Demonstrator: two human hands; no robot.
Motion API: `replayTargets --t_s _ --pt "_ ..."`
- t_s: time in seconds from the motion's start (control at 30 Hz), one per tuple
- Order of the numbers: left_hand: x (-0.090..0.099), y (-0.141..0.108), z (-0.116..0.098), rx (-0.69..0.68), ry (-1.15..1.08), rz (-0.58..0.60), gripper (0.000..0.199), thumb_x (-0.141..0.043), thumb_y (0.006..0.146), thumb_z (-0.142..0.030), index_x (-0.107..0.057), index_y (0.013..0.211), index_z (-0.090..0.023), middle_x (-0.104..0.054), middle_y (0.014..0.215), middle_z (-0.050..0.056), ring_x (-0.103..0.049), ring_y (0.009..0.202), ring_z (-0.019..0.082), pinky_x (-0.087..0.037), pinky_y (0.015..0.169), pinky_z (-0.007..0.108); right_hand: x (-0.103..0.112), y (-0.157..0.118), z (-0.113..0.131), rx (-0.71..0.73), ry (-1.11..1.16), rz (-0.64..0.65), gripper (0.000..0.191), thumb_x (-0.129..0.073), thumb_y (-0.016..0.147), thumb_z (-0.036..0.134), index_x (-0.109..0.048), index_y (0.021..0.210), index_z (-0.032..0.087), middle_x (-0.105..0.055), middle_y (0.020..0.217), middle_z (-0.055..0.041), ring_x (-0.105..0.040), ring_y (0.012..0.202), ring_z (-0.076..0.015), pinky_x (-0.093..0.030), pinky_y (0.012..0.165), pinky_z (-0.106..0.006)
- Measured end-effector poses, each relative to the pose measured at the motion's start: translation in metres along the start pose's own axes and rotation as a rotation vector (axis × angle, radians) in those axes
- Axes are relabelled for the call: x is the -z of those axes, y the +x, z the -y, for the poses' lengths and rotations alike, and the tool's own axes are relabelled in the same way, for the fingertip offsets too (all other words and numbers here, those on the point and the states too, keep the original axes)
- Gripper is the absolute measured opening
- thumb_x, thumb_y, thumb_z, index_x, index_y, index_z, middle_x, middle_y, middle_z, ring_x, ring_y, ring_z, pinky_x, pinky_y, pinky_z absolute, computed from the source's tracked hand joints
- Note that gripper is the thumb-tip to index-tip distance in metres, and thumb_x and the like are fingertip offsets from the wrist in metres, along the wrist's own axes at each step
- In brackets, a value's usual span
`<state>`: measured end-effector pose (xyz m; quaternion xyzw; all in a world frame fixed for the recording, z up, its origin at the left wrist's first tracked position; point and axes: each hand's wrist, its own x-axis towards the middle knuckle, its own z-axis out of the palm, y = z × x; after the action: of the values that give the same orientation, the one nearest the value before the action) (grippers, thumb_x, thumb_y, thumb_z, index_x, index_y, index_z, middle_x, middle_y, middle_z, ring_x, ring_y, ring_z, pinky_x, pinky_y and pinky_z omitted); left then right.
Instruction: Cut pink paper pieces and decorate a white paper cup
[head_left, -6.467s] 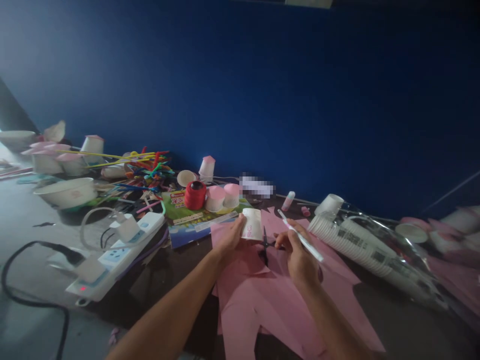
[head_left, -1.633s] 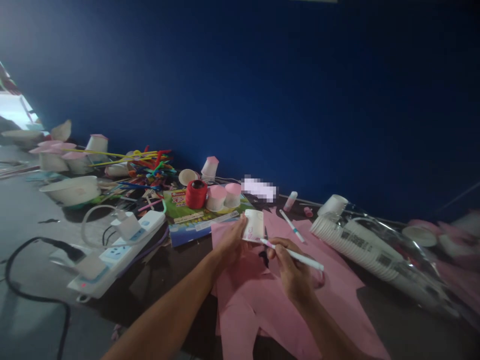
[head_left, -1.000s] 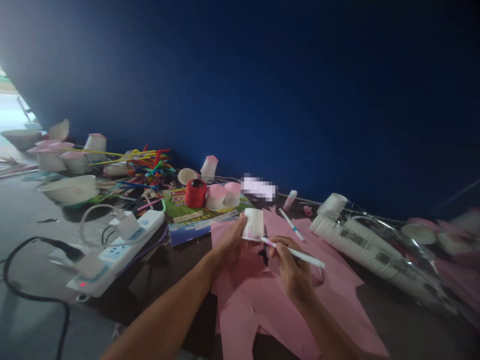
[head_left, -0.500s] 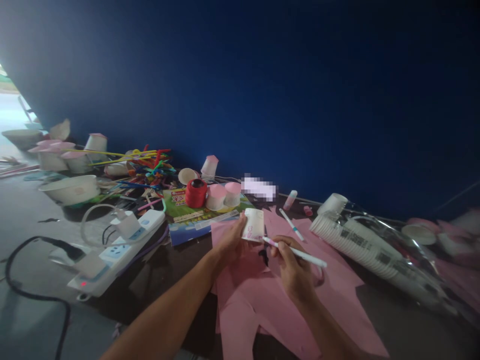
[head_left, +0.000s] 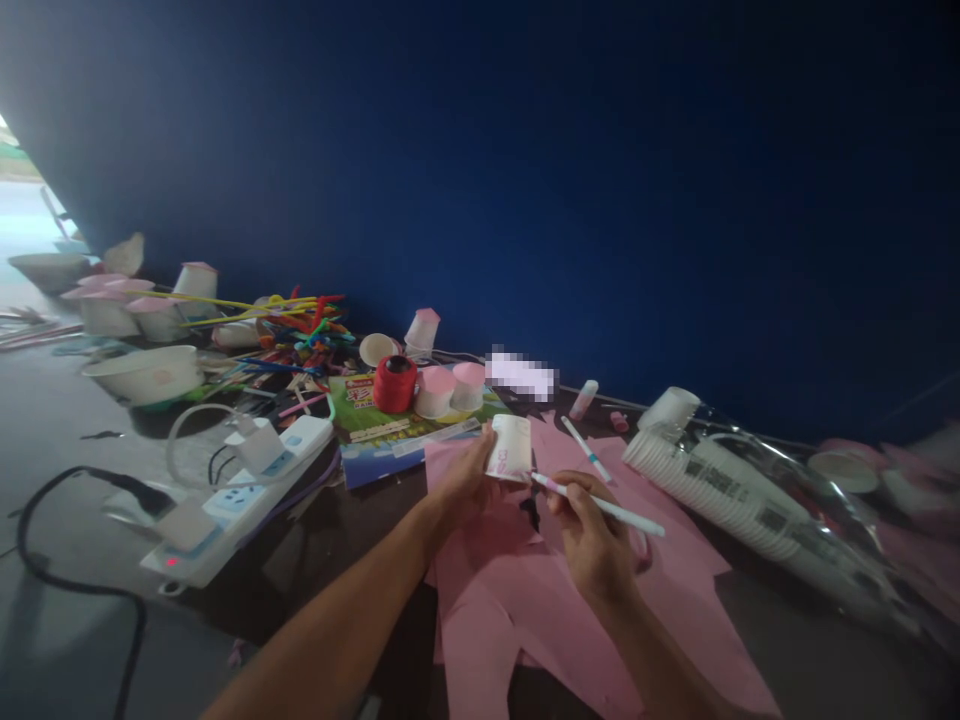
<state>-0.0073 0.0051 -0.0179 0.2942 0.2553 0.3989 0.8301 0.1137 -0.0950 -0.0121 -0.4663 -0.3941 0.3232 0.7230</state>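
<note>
A white paper cup [head_left: 513, 444] with pink marks drawn on its side is held in my left hand [head_left: 466, 482], fingers closed round its left and lower part. My right hand [head_left: 596, 545] grips a white marker pen [head_left: 619, 513], its pink tip at the cup's lower right edge. Beneath both hands lie cut sheets of pink paper [head_left: 555, 620]. Beyond my right hand another marker [head_left: 587, 450] with a blue band rests on the paper. A small dark object between the hands is too unclear to name.
To the left lie a power strip [head_left: 240, 505] with plugs and cables, a white bowl [head_left: 142, 375] and colourful pipe cleaners [head_left: 307, 315]. A red thread spool [head_left: 395, 384] stands on a green booklet [head_left: 375, 440]. On the right are stacked paper cups [head_left: 720, 490] in clear plastic. Behind rises a blue wall [head_left: 525, 180].
The view has shifted slightly. Both hands keep their hold on the cup and marker, and the marker tip stays by the cup's lower right edge.
</note>
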Motion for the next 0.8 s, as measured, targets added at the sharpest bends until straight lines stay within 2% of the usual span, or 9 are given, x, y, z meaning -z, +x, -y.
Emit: replayTargets --t_s 0.1,0.2,0.33,0.47,0.63,0.8 --pt "0.0011 0.0007 0.0000 0.006 -0.017 0.007 0.041 -0.059 0.085 -0.053 -0.065 0.102 -0.016 -0.072 0.080 0.008 -0.070 0.075 0.022 -0.054 0.067 0.030 -0.0024 0.0016 0.0027 -0.047 0.094 -0.022 0.017 -0.070 0.078 0.038 -0.071 0.078 0.021 -0.059 0.061 0.0021 -0.053 0.061 -0.0114 -0.044 0.062 -0.023" --pt "0.0018 0.0003 -0.0016 0.010 -0.103 0.069 0.044 -0.060 0.085 -0.053 -0.064 0.104 -0.013 -0.071 0.084 0.010 -0.069 0.081 0.023 -0.054 0.076 0.033 -0.0038 0.0027 0.0035 -0.077 0.146 -0.022 0.019 -0.073 0.075 0.039 -0.072 0.077 0.021 -0.060 0.060 0.0020 -0.054 0.061 -0.0110 -0.044 0.063 -0.022" --pt "0.0054 0.0001 -0.0023 -0.050 -0.160 0.135 0.041 -0.066 0.083 -0.049 -0.065 0.102 -0.013 -0.070 0.090 0.009 -0.067 0.082 0.021 -0.051 0.083 0.034 -0.0041 0.0008 0.0034 -0.096 0.167 0.008 0.020 -0.073 0.075 0.041 -0.073 0.079 0.021 -0.060 0.061 0.0014 -0.054 0.063 -0.0112 -0.045 0.064 -0.023" --pt "0.0064 -0.0016 -0.0016 -0.118 -0.135 0.152 0.038 -0.074 0.076 -0.041 -0.067 0.102 -0.014 -0.070 0.093 0.008 -0.066 0.089 0.021 -0.050 0.083 0.032 -0.0034 -0.0022 0.0045 -0.101 0.183 0.028 0.020 -0.073 0.076 0.041 -0.073 0.079 0.021 -0.061 0.062 0.0009 -0.054 0.064 -0.0114 -0.045 0.064 -0.023" --pt "0.0044 -0.0053 -0.0021 -0.166 -0.039 0.297 0.040 -0.075 0.075 -0.042 -0.068 0.103 -0.014 -0.071 0.095 0.010 -0.065 0.091 0.023 -0.049 0.080 0.032 -0.0029 -0.0019 0.0071 -0.061 0.186 0.042 0.019 -0.071 0.078 0.040 -0.073 0.081 0.022 -0.060 0.061 0.0011 -0.055 0.064 -0.0121 -0.046 0.065 -0.024" --pt "0.0070 -0.0040 -0.0009 -0.141 0.019 0.239 0.039 -0.071 0.078 -0.045 -0.068 0.104 -0.015 -0.070 0.099 0.012 -0.065 0.094 0.025 -0.050 0.078 0.032 0.0004 -0.0030 0.0068 -0.026 0.110 0.061 0.019 -0.068 0.081 0.040 -0.071 0.083 0.021 -0.061 0.063 0.0009 -0.055 0.062 -0.0123 -0.045 0.062 -0.024"
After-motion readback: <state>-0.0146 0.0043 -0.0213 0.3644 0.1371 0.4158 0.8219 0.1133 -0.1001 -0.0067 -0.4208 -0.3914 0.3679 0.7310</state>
